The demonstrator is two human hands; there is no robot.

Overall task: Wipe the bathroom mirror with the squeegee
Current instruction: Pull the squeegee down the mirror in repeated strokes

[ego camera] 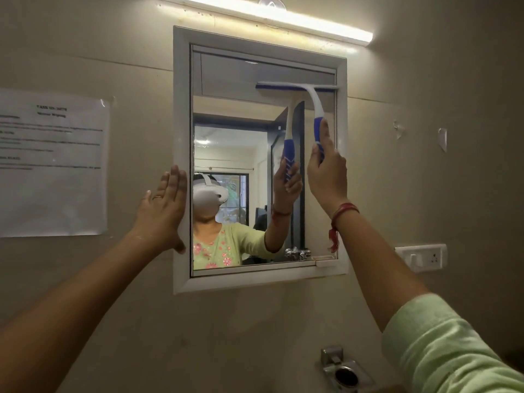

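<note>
Squeegee [312,109] is held against the upper right of the mirror [241,143], its handle clasped in the right hand [329,177]. Left hand [164,211], fingers spread flat, is pressed on the white frame [181,137].

A home bathroom: framed wall mirror [255,165] mid-frame, tube light [263,17] above, switch socket [421,257] at right.
</note>
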